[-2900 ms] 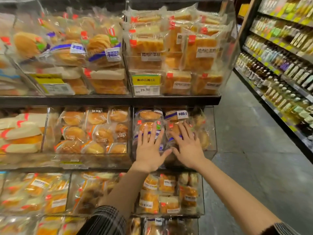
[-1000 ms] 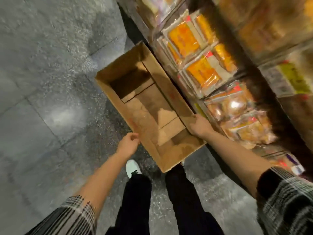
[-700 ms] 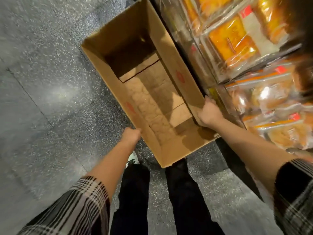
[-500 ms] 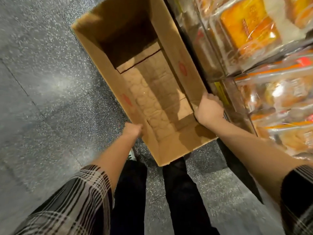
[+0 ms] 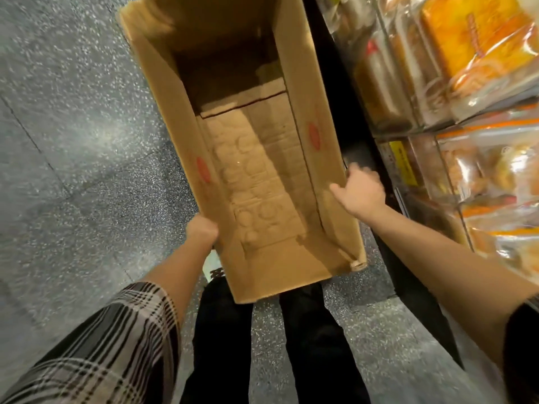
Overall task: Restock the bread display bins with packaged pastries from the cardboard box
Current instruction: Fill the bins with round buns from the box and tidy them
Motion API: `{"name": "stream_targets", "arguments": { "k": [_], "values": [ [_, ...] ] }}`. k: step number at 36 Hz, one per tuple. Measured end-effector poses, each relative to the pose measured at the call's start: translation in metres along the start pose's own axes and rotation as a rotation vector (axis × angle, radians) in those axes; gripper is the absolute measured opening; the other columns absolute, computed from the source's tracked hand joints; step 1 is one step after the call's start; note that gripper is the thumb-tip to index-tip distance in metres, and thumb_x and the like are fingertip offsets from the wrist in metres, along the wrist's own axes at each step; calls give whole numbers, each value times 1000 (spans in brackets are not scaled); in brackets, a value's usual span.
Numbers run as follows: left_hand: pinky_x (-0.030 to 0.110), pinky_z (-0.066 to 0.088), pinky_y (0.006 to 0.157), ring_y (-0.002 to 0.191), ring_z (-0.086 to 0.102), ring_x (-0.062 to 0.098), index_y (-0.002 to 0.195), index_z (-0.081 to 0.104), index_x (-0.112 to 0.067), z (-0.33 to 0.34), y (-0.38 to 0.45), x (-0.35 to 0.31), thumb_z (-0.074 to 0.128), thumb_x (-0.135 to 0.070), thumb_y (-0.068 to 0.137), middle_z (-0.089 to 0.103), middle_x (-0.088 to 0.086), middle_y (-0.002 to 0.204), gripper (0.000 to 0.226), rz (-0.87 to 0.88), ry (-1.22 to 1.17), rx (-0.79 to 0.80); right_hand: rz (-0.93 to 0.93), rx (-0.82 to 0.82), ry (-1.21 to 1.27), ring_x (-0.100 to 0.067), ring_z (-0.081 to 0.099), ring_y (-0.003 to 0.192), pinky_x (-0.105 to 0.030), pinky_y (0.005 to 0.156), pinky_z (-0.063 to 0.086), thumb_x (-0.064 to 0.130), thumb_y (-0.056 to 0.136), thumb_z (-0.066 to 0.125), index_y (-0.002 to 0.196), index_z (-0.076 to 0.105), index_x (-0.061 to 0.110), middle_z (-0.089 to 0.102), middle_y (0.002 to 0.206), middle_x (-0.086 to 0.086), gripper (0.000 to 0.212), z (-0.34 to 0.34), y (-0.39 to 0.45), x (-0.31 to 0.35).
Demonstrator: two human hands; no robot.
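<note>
Since the frame half a second back, the open brown cardboard box has come closer and now fills the centre of the frame from the top edge down to the lower middle, its long axis nearly upright in the picture. At the far left, speckled grey stone floor runs down the frame, and a black-and-white plaid sleeve crosses the lower left corner. Left of centre, the left hand is curled against the box's left wall near its lower corner, seemingly grasping the rim, though blur hides the fingers. Nothing lies on the box's dented bottom. Below it stand two black trouser legs. Right of centre, the right hand clasps the right wall's edge, thumb inside. Clear display bins of wrapped golden pastries fill the right edge.
</note>
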State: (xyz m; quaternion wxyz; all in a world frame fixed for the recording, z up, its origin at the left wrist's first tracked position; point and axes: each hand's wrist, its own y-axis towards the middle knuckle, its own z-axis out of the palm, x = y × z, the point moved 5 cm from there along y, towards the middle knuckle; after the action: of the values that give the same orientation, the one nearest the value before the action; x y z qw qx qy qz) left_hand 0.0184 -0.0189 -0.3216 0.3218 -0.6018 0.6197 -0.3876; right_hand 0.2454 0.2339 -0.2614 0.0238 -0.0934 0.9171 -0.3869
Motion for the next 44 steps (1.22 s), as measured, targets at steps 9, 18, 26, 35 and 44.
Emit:
{"name": "stream_targets", "arguments": {
  "k": [9,18,26,35,44],
  "values": [
    [45,55,80,102,62,39,125,53,-1,-38,13,10,69,-20,88,61,20,119,45,-34,-205,41,117,231,409,-33,55,116,-38,93,46,33,87,68,132,47,8,59,126,-13,55,33,22,42],
    [45,52,87,98,62,40,112,63,5,-49,5,12,58,-13,89,66,25,108,30,104,-75,-75,176,68,438,-34,61,104,-37,87,51,8,91,56,117,61,7,65,111,-14,27,29,8,40],
    [42,50,90,107,59,42,114,62,7,-122,-82,22,58,-12,88,63,27,114,32,98,-63,-92,63,-32,432,-34,62,85,-41,74,53,10,89,50,91,63,3,61,82,-12,15,-52,-88,55],
    [43,53,79,87,62,38,88,57,-4,-248,-289,47,50,-17,91,66,21,95,15,241,-22,-327,-106,-88,379,-34,58,106,-36,81,44,16,94,54,118,58,5,64,113,-15,27,-197,-244,71],
    [33,38,67,80,53,30,86,53,-4,-349,-401,71,51,-16,94,52,12,81,14,466,-118,-415,-205,-254,638,-24,59,111,-20,82,42,18,87,68,137,48,15,63,117,-4,54,-287,-394,80]
  ]
}}
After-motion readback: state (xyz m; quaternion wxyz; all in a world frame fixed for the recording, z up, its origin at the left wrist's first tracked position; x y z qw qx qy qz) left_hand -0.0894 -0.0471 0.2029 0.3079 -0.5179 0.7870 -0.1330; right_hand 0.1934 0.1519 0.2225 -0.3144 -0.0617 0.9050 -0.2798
